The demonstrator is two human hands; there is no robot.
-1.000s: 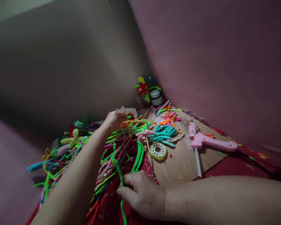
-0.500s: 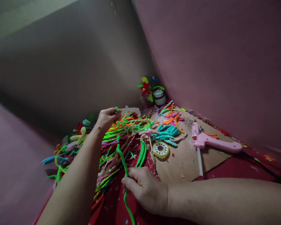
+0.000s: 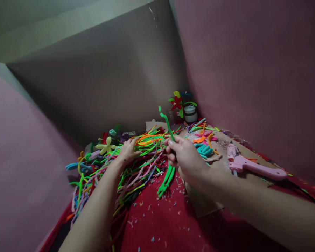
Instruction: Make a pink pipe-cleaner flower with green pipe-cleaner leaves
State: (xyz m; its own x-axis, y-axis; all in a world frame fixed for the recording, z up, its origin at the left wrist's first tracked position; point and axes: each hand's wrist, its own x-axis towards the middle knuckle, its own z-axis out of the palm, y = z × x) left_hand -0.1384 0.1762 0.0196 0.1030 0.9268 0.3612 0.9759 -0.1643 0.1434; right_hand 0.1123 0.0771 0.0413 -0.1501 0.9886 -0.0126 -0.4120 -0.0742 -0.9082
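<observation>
My right hand (image 3: pixel 185 157) is closed round a green pipe cleaner (image 3: pixel 166 122) and holds it upright above the heap, its top end bent over. My left hand (image 3: pixel 128 150) rests on a big heap of coloured pipe cleaners (image 3: pixel 136 164), fingers curled into the strands; I cannot make out a single strand in it. A short bundle of green pipe cleaners (image 3: pixel 166 178) lies on the red cloth (image 3: pixel 162 220) just below my right hand.
A pink glue gun (image 3: pixel 248 164) lies on a brown board (image 3: pixel 220 154) to the right, beside teal and orange pieces (image 3: pixel 204 148). A pipe-cleaner flower (image 3: pixel 177 101) and a white jar (image 3: pixel 190 112) stand in the corner. More flowers (image 3: pixel 105 146) lie left. Pink walls close both sides.
My right hand has lifted the green pipe cleaner off the cloth and raised it upright over the heap. My left hand has dropped back onto the heap. The view has shifted right.
</observation>
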